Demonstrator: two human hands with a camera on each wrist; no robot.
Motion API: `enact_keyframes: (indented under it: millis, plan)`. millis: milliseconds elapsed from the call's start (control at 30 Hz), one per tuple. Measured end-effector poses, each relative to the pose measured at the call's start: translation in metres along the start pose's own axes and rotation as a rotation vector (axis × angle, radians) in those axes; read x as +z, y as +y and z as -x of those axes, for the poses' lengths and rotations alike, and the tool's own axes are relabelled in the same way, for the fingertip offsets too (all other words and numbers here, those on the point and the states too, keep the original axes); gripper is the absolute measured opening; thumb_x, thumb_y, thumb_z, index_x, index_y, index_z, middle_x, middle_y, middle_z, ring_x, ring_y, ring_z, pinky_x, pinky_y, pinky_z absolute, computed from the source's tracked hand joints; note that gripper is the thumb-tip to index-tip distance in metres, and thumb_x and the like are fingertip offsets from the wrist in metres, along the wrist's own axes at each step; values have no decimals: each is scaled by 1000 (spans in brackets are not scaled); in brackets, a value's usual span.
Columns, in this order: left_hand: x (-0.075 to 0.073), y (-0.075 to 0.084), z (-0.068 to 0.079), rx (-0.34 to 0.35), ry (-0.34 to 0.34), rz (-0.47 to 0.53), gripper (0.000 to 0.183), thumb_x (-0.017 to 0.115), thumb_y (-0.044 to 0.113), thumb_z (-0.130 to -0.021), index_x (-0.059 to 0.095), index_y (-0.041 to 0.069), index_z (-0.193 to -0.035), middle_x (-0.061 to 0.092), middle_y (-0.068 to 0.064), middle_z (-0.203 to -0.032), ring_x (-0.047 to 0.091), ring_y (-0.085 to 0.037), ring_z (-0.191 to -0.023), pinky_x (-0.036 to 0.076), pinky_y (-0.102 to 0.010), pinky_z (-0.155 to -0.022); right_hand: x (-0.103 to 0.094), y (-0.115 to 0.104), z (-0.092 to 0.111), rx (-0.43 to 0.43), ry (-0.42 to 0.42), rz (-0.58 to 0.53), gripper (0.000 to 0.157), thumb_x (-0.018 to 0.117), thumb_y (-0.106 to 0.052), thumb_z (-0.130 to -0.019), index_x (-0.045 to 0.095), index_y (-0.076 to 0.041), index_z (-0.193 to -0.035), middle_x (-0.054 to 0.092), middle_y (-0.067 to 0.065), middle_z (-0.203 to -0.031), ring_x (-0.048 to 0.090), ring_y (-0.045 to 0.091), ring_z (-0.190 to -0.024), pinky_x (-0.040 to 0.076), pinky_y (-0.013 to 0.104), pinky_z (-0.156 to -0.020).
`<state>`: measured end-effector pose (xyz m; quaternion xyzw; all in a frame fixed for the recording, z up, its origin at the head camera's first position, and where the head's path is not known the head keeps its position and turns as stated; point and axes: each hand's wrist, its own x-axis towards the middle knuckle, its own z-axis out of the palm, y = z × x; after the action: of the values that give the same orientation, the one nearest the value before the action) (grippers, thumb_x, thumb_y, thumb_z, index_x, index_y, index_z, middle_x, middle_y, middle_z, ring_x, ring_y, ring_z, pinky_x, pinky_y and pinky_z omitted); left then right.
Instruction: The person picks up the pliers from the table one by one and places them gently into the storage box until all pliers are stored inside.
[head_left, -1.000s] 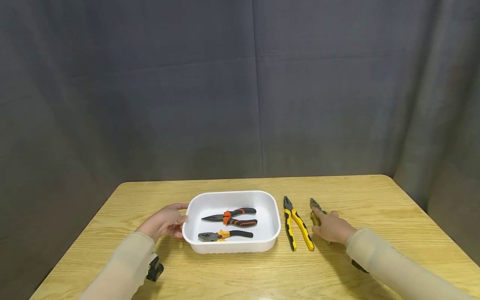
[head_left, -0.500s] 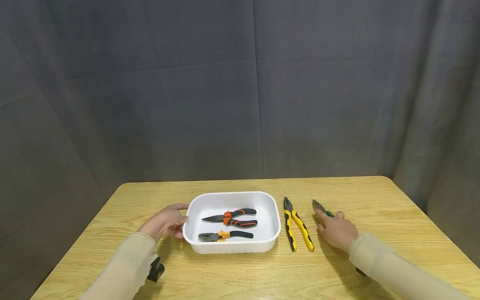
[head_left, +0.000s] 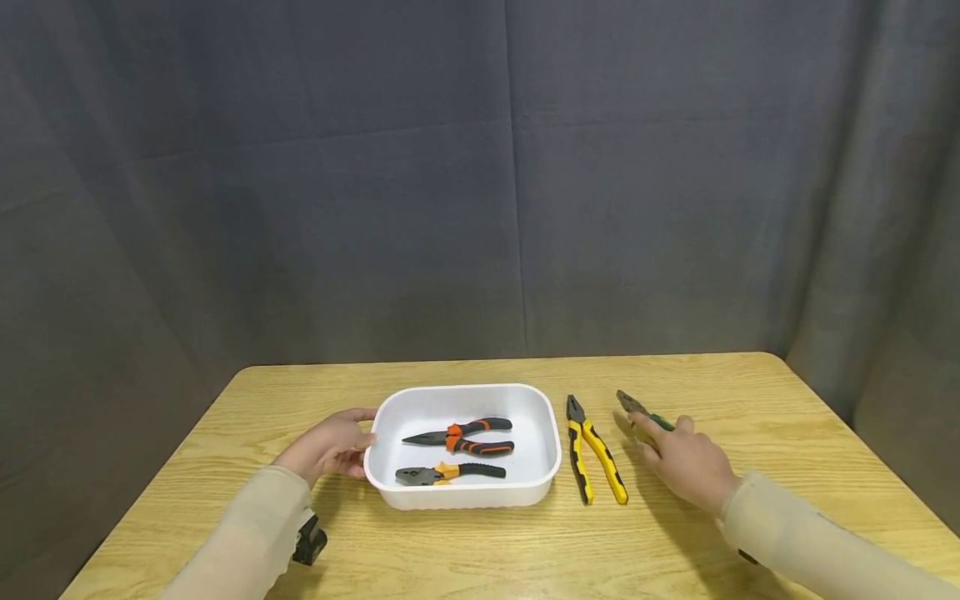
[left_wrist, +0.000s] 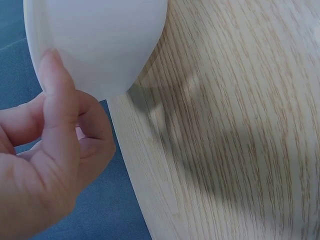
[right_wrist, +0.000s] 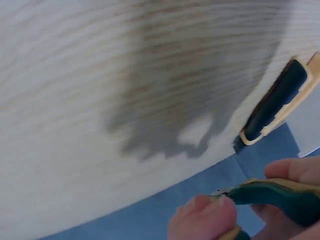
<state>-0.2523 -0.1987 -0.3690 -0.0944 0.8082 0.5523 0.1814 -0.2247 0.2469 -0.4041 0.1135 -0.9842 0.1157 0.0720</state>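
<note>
At the left end of a white plastic tray (head_left: 465, 497), my left hand (head_left: 328, 446) grips the rim. The left wrist view shows the thumb of that hand (left_wrist: 55, 135) against the wall of the tray (left_wrist: 100, 45), with curled fingers beside it. My right hand (head_left: 690, 462) holds combination pliers (head_left: 651, 419) with green and yellow handles, their dark head pointing away and to the left. In the right wrist view, fingers wrap the green handle (right_wrist: 275, 197); the hand partly hides the pliers. Yellow-and-black pliers (head_left: 577, 442) lie between the tray and my right hand, handles spread.
Inside the tray lie long-nose pliers (head_left: 482, 447) with black and orange handles and combination pliers (head_left: 450, 473) with a black and yellow-orange handle. Everything stands on a wood-grain table (head_left: 480, 550). A dark grey curtain (head_left: 420, 208) hangs behind it.
The right hand has closed on the green-handled pliers and drawn back slightly to the right, lifting them a little off the table. My left hand and the tray stay in place.
</note>
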Motion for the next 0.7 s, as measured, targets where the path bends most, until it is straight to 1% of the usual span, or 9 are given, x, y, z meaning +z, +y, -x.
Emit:
enact_keyframes:
  millis: [67,167,367,467,567,700]
  plan:
    - [0,-1,0,2,-3,6,49,44,-2,-99,30,-4,-146,53,-15,-83,51,-16,-59,52,-20,-49,-3,-3,2,-21,18,20,45,58,-21,-96,52,-11,-140,43,24,-81,40,21,-47,32,28,-36]
    - [-1,-1,0,4,-8,13,49,45,-1,-99,30,-5,-146,52,-15,-85,51,-16,-60,53,-20,-50,-7,-7,5,-49,48,46,45,61,-21,-95,55,-12,-138,42,21,-78,40,21,-47,32,28,-34]
    - [-1,-1,-1,-1,-7,19,49,44,-2,-99,30,-5,-146,52,-15,-86,51,-16,-61,53,-20,-51,-13,-12,9,-76,105,55,43,63,-20,-94,57,-12,-136,42,20,-77,39,20,-46,32,26,-33]
    - [-1,-1,0,-2,-10,16,49,44,-2,-99,30,-4,-146,52,-15,-85,51,-16,-61,53,-20,-51,-16,-13,9,-105,146,53,43,64,-18,-93,58,-13,-136,42,21,-78,38,20,-46,31,25,-33]
    - [-1,-1,0,-2,-13,13,49,44,-2,-99,30,-4,-146,51,-15,-84,50,-15,-60,52,-19,-50,-19,-15,9,-137,190,46,45,64,-15,-92,57,-14,-136,44,24,-85,37,20,-47,31,24,-34]
    - [-1,-1,1,0,-16,15,50,44,-2,-99,29,-4,-147,50,-15,-83,49,-15,-60,52,-19,-50,-21,-17,10,-185,231,56,46,64,-12,-92,57,-16,-137,48,31,-104,38,22,-50,31,24,-34]
